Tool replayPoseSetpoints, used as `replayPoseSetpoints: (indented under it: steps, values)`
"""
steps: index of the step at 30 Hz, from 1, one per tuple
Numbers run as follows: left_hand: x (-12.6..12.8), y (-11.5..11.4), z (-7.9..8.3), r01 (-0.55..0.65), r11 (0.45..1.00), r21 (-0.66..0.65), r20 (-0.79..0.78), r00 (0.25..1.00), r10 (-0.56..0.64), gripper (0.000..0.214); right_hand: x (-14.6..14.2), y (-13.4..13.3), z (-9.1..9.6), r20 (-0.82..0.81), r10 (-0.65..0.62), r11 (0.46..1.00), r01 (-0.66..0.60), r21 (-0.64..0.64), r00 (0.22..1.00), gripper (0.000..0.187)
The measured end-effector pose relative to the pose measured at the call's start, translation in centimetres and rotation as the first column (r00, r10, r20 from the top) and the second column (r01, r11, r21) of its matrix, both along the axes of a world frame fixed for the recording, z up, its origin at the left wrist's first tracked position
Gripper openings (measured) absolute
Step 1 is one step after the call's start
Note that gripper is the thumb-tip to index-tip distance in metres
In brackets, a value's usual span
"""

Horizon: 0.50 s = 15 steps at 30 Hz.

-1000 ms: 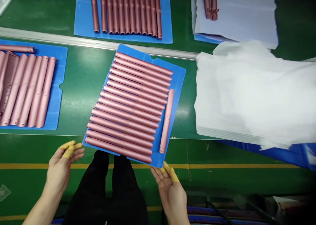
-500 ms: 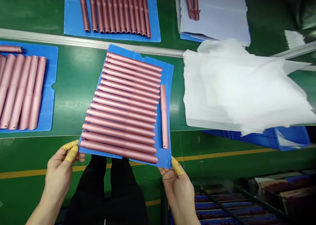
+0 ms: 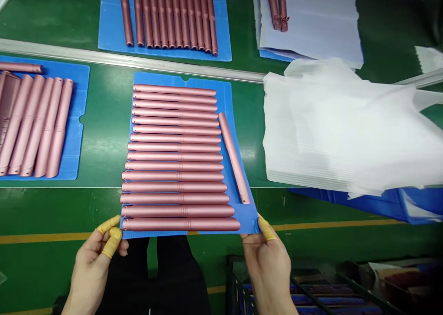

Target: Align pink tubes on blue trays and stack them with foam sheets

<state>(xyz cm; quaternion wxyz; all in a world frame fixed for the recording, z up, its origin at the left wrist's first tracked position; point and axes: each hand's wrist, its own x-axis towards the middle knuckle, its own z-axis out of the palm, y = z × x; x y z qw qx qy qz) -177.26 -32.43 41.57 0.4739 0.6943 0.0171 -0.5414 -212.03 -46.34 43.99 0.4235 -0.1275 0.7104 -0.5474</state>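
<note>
A blue plastic sheet point(image 3: 207, 79) reaches over the front edge of the green bench, bearing a stack-like row of pink metallic tubes point(image 3: 180, 166) laid side by side. One more pink tube point(image 3: 234, 158) lies slantwise along its right side. My left hand point(image 3: 95, 255), with yellow finger cots on thumb and forefinger, pinches the near left corner. At the near right corner my right hand point(image 3: 266, 255) is closed on the sheet, a yellow cot on its thumb and its other fingers partly hidden underneath.
A pile of white paper sheets point(image 3: 346, 135) lies to the right. Another blue sheet point(image 3: 81, 142) with pink tubes is on the left. Beyond a metal rail point(image 3: 138, 62) lies a blue sheet point(image 3: 221, 24) with darker tubes. Below right stands a dark rack point(image 3: 238, 285).
Both hands have turned the blue sheet, so its near edge now runs nearly level. The near corners moved right and slightly down, and the slanted tube turned with its lower end rightward.
</note>
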Motion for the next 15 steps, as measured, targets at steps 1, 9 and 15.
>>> replayPoseSetpoints:
  steps: [1,9,15]
  values:
    - [-0.3,0.5,-0.3,0.024,1.0,0.015,-0.023,0.999,-0.024,0.076,-0.2,-0.8,-0.1,0.003,-0.009,1.0,0.009,-0.02,1.0,0.024]
    - [-8.0,-1.7,-0.3,0.103,0.994,-0.035,-0.241,0.964,-0.108,0.06,1.3,-7.2,-0.1,0.137,0.161,0.967,-0.129,-0.221,0.977,0.01]
    - [-14.5,-5.6,-0.7,0.088,0.993,-0.074,-0.379,0.919,-0.11,0.058,3.8,-5.7,-1.6,0.123,0.261,0.952,-0.234,-0.199,0.958,0.023]
